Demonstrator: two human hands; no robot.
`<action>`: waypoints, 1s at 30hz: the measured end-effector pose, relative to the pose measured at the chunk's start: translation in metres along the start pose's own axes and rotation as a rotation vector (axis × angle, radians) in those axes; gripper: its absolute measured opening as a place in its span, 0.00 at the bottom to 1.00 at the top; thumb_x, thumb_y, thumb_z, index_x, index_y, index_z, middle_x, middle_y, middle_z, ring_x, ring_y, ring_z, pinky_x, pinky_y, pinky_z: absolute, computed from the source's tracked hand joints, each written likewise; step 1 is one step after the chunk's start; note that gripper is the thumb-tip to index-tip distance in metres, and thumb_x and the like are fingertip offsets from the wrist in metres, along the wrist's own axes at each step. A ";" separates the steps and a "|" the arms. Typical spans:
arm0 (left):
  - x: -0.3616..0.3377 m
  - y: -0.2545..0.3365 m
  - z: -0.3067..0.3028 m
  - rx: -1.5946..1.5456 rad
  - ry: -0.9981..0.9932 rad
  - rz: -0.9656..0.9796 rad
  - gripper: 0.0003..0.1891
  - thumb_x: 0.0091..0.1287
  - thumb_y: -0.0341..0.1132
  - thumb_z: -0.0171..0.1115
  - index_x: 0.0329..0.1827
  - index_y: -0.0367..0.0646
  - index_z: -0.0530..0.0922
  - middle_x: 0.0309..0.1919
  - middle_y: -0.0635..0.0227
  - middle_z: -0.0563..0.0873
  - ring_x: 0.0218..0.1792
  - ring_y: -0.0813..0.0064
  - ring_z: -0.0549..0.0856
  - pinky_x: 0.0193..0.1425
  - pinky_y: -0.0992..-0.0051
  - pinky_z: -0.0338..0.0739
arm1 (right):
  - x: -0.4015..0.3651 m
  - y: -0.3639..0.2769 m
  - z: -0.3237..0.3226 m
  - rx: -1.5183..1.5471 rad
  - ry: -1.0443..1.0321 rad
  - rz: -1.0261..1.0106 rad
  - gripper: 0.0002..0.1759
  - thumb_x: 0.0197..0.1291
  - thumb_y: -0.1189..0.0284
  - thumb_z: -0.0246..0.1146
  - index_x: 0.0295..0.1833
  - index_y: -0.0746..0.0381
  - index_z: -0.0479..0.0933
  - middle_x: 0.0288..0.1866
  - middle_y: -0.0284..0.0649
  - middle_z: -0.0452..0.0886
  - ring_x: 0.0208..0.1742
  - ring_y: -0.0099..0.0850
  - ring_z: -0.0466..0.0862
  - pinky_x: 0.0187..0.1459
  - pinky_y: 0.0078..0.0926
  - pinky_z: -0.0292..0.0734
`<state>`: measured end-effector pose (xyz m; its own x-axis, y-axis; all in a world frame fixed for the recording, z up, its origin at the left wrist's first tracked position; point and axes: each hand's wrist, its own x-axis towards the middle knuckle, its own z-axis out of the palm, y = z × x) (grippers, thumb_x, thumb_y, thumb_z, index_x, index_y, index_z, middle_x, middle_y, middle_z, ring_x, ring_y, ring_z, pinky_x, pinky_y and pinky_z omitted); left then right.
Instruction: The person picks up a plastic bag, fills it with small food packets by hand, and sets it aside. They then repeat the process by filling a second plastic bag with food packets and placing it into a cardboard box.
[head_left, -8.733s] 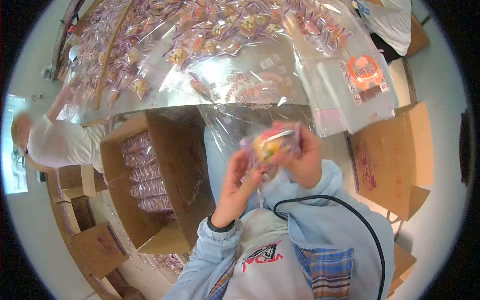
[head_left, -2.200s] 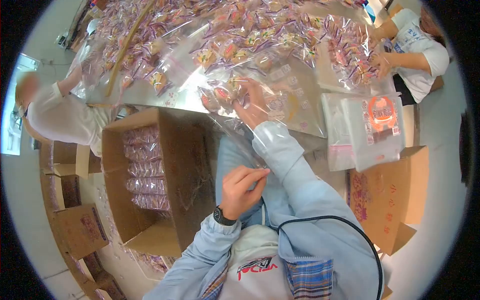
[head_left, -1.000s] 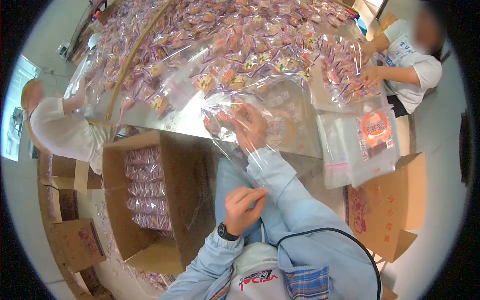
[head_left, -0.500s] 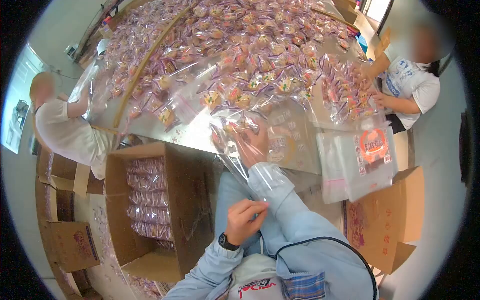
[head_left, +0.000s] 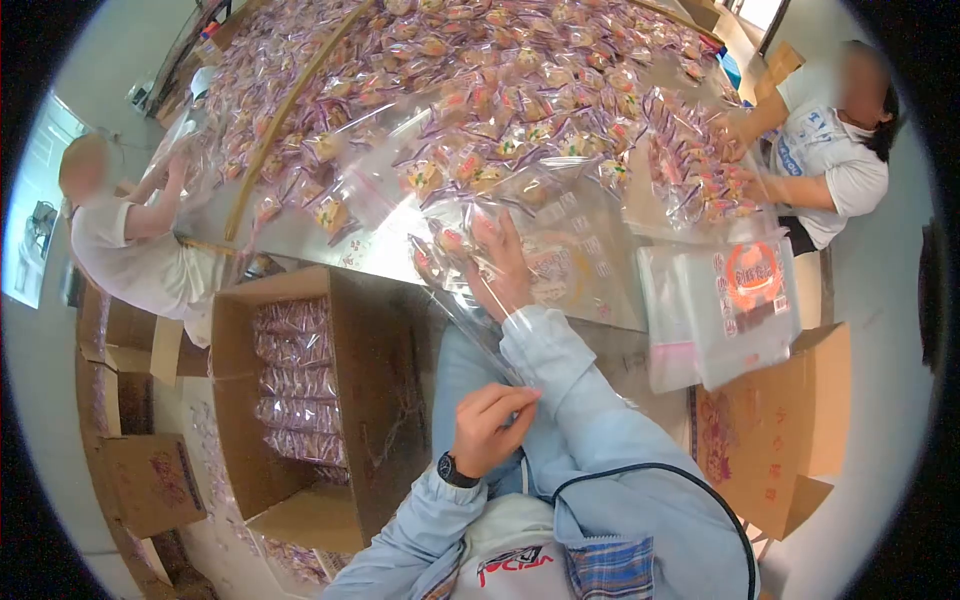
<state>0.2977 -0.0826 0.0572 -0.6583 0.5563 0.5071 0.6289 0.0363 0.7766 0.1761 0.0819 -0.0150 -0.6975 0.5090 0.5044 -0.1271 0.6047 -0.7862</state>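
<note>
My left hand (head_left: 490, 428), with a black watch at the wrist, is closed in a pinch on the open end of a clear plastic bag (head_left: 462, 308). My right hand (head_left: 503, 268) reaches into this bag, over the near edge of the table. Its fingers are stretched out beside several wrapped pastries (head_left: 450, 241) at the bag's far end; glare on the film blurs the contact. Just beyond lies a large heap of purple-edged, individually wrapped pastries (head_left: 470, 110).
A cardboard box (head_left: 345, 400) with rows of packed pastries stands at my left. Printed clear bags (head_left: 740, 310) hang over the table edge at right, above another carton (head_left: 765, 440). Co-workers stand at left (head_left: 140, 230) and right (head_left: 825, 160). A wooden strip (head_left: 285, 115) crosses the heap.
My right hand's fingers have straightened and moved slightly up and away from the pastries in the bag. My left hand keeps its pinch. The co-worker at left has raised their hands.
</note>
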 end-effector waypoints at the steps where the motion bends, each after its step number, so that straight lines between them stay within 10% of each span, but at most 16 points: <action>1: 0.000 0.000 0.000 0.003 0.002 -0.004 0.13 0.56 0.20 0.75 0.44 0.40 0.89 0.37 0.63 0.91 0.32 0.65 0.90 0.34 0.71 0.82 | -0.001 0.003 -0.002 0.007 -0.059 -0.049 0.35 0.60 0.75 0.72 0.75 0.54 0.76 0.83 0.60 0.62 0.80 0.60 0.68 0.77 0.45 0.68; 9: 0.000 0.001 -0.001 0.029 -0.033 -0.021 0.13 0.55 0.19 0.75 0.44 0.40 0.90 0.36 0.62 0.91 0.33 0.66 0.90 0.36 0.72 0.83 | -0.002 0.020 0.000 0.011 -0.062 -0.141 0.44 0.59 0.77 0.69 0.82 0.53 0.66 0.82 0.57 0.64 0.77 0.54 0.73 0.73 0.45 0.73; 12: 0.003 0.001 -0.001 0.027 -0.026 -0.021 0.14 0.55 0.20 0.75 0.45 0.40 0.90 0.36 0.64 0.91 0.32 0.66 0.90 0.36 0.72 0.83 | 0.000 -0.004 -0.014 0.203 -0.160 0.267 0.47 0.61 0.77 0.67 0.86 0.51 0.58 0.78 0.55 0.71 0.70 0.52 0.80 0.69 0.45 0.76; 15: 0.004 0.001 -0.003 0.026 -0.028 -0.026 0.12 0.56 0.19 0.76 0.43 0.38 0.89 0.35 0.62 0.91 0.32 0.67 0.90 0.37 0.73 0.83 | -0.005 0.004 -0.013 0.200 -0.210 0.150 0.46 0.64 0.75 0.66 0.86 0.52 0.56 0.73 0.56 0.77 0.64 0.53 0.84 0.66 0.46 0.78; 30: -0.005 0.003 -0.014 0.069 0.003 -0.021 0.11 0.56 0.20 0.76 0.41 0.39 0.89 0.34 0.62 0.91 0.32 0.66 0.90 0.37 0.72 0.83 | -0.004 0.025 0.007 0.065 0.074 0.013 0.18 0.57 0.76 0.74 0.52 0.63 0.79 0.55 0.49 0.79 0.49 0.48 0.83 0.49 0.42 0.81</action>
<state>0.2974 -0.0966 0.0622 -0.6727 0.5524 0.4922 0.6418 0.1047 0.7597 0.1712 0.0907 -0.0390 -0.6455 0.5619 0.5172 -0.1656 0.5581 -0.8131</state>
